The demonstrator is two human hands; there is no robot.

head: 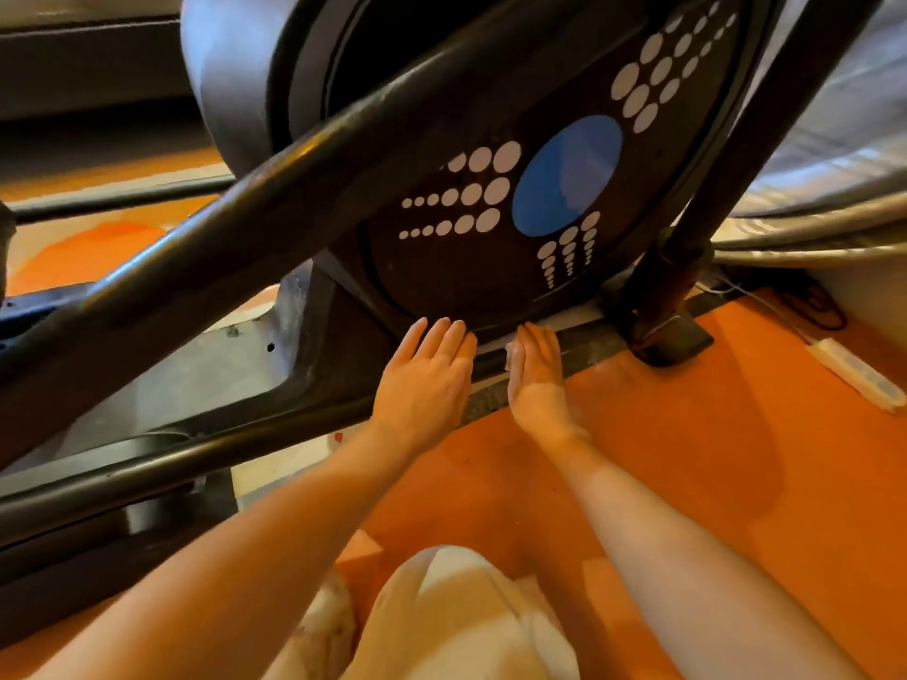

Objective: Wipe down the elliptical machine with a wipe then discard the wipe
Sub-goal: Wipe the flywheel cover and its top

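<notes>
The elliptical machine's black flywheel cover (466, 267), marked with white dots and a blue oval, fills the upper middle of the head view. My left hand (424, 373) lies flat with straight fingers against the cover's lower edge. Just to its right, my right hand (537, 368) presses flat on the machine's base rail (589, 343), fingers straight. A small piece of the white wipe (510, 353) shows at the left edge of my right hand; the remainder is hidden beneath the palm.
A thick black arm bar (275, 208) crosses diagonally on the left, and a black upright post (697, 228) stands on the right. Orange floor (687, 458) spreads below. A white power strip (856, 373) lies far right. My knee (461, 615) in light trousers is at the bottom.
</notes>
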